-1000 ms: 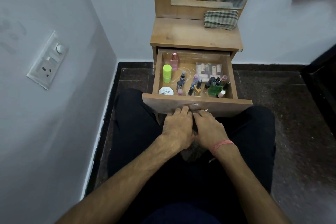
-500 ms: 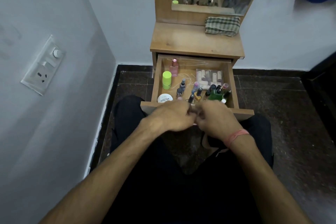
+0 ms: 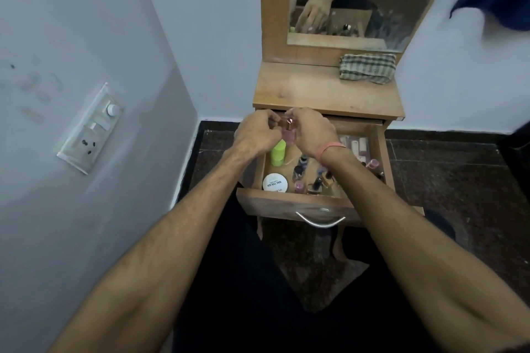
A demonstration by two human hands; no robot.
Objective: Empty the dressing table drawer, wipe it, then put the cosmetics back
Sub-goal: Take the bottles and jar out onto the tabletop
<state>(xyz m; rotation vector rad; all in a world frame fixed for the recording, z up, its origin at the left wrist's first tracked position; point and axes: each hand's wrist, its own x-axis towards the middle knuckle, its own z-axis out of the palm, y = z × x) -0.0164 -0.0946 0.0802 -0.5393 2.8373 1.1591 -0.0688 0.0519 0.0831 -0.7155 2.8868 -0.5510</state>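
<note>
Drawer (image 3: 289,203) of grained wood, both hands (image 3: 286,130) curled around slim pink glass bottle (image 3: 287,131) with metallic cap.

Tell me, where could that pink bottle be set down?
The wooden tabletop is bare from its left edge to the checked cloth at the back right. The drawer is crowded: green tube, white jar and small bottles fill its floor. Both hands hold the pink bottle.
</note>
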